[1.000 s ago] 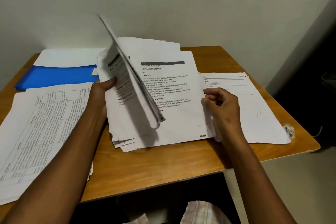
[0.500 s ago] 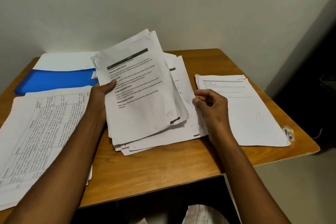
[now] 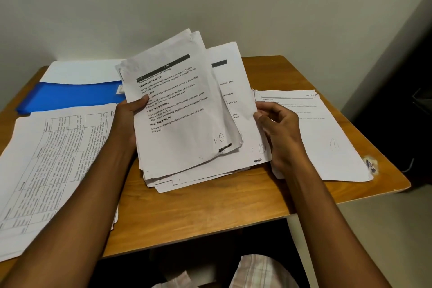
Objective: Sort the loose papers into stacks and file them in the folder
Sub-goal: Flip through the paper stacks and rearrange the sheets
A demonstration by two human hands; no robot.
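Both hands are on the middle pile of papers (image 3: 187,166) at the centre of the bench (image 3: 210,206). The left hand (image 3: 127,119) grips a sheaf of printed sheets (image 3: 177,110) at its left edge, thumb pressed across the front of the top page, and holds it tilted up off the pile, top edge leaning towards the wall. The top page is headed "Washing Machine Exterior Cleaning" (a handwritten "F" and a circled mark sit near its lower right corner). The sheaf's lower edge meets the sheets beneath.

The right hand (image 3: 279,128) is at the right edge of the next page (image 3: 243,124), the one showing behind the sheaf, fingers curled and pinching that edge between thumb and fingertips. So the lifted sheaf lies between the two hands, with the rest of the pile fanned out unevenly under it.

Just right of the right hand lies a second stack (image 3: 327,138), flat on the bench and partly under the wrist. To the left, under the left forearm, a stack of table-printed pages (image 3: 51,166) lies flat and overhangs the bench's near edge. Behind it, at the back left, rests the blue folder (image 3: 70,96) with white sheets (image 3: 81,72) showing behind its blue cover.
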